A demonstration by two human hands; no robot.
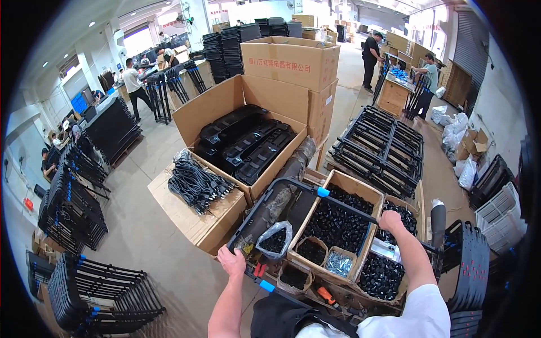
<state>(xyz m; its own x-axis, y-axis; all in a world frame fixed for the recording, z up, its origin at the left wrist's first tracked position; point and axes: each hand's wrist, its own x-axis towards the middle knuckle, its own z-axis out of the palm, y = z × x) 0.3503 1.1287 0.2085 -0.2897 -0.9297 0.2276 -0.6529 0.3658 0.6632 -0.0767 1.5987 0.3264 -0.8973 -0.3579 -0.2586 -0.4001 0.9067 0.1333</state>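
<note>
A black tubular frame (pixel 256 212) with rounded corners and blue pieces on its bars is held between my hands, tilted over a workbench of parts boxes. My left hand (pixel 231 261) is closed round its left side. My right hand (pixel 390 220) grips the end of its far bar, above the boxes. Beneath it, a large cardboard box (pixel 297 239) holds many small black plastic parts (pixel 338 222). Nearby are a clear bag (pixel 274 241) of small black pieces, a small box of silver screws (pixel 338 262) and more black caps (pixel 381 275). An orange-and-black tool (pixel 327 296) lies at the near edge.
Left of the bench, a bundle of black cables (pixel 197 183) lies on a carton beside an open carton (pixel 183 115) of black moulded panels. Black frames (pixel 383 143) are stacked beyond, and others stand at left (pixel 101 293). Co-workers (pixel 372 56) stand further off.
</note>
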